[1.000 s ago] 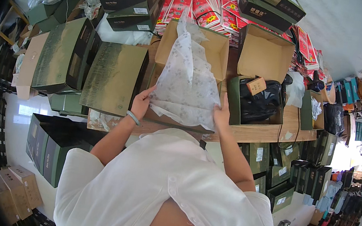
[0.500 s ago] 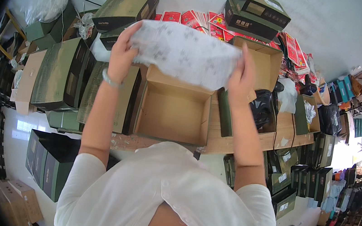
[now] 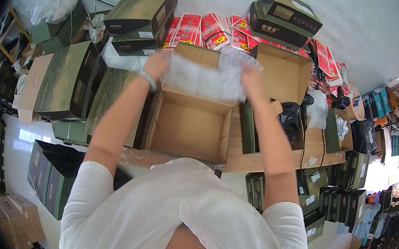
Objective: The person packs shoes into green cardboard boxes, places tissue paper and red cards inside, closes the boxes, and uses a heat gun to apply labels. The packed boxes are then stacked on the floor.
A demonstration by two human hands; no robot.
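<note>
Stretched between my two hands is a sheet of thin white wrapping paper (image 3: 200,78), smeared by motion. My left hand (image 3: 155,67) is closed on its left end, and my right hand (image 3: 253,82) grips the other end, where the paper bunches up. The sheet is over the raised lid (image 3: 195,52) of an open green cardboard box (image 3: 191,131). Below the paper, the box's bare brown inside faces me. To the right, another open box (image 3: 282,75) has a dark, shiny black item (image 3: 288,120) in it.
Green boxes (image 3: 66,82) crowd the wooden table (image 3: 247,162) on the left, with more stacked at the back left (image 3: 141,8) and back right (image 3: 287,15). Red printed cards (image 3: 189,30) lie along the wall. A clear plastic bag (image 3: 54,2) hangs at the far left.
Both hands have come down and closer together with the paper. The sheet, spread wide before, is now narrower and bunched at the right, and more of the red cards shows.
</note>
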